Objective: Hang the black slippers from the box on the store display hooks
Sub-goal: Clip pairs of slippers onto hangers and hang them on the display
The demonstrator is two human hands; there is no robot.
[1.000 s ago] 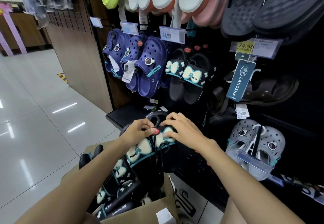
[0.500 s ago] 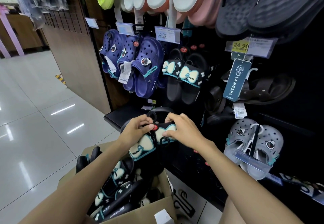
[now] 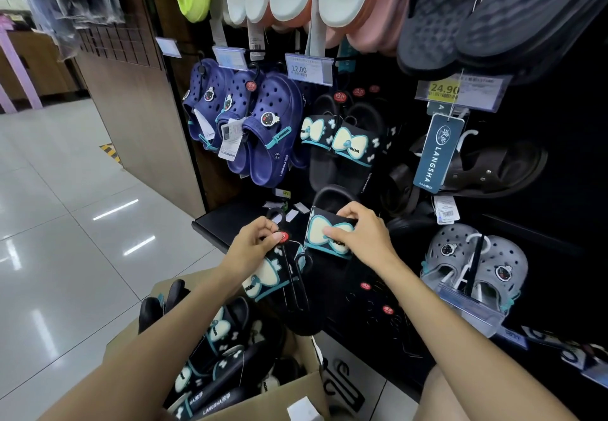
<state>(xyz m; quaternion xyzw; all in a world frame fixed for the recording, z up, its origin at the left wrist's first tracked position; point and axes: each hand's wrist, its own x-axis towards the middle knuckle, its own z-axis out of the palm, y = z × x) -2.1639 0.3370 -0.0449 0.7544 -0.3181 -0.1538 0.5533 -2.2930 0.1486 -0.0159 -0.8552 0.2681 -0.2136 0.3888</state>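
1. So, left hand [image 3: 255, 244] pinches the black hanger [image 3: 279, 223] of a black slipper pair [image 3: 296, 275], held above the box [image 3: 279, 397].
2. Right hand [image 3: 360, 236] grips one slipper's bow strap [image 3: 325, 233], below the hung pair [image 3: 342, 144].

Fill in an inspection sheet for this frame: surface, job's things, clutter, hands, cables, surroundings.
Surface: black display wall with hooks; a low black shelf at its foot.
Job's things: a pair of black slippers held in front of the wall, one in the right hand, the other below the left hand; more in the cardboard box; a matching pair already hung.
Clutter: small paper tags lie on the shelf.
Hands: left hand pinches the black hanger hook; right hand grips the slipper's bow strap.
Cables: nothing seen.
Surroundings: navy clogs, grey clogs, price label, glossy tiled floor.
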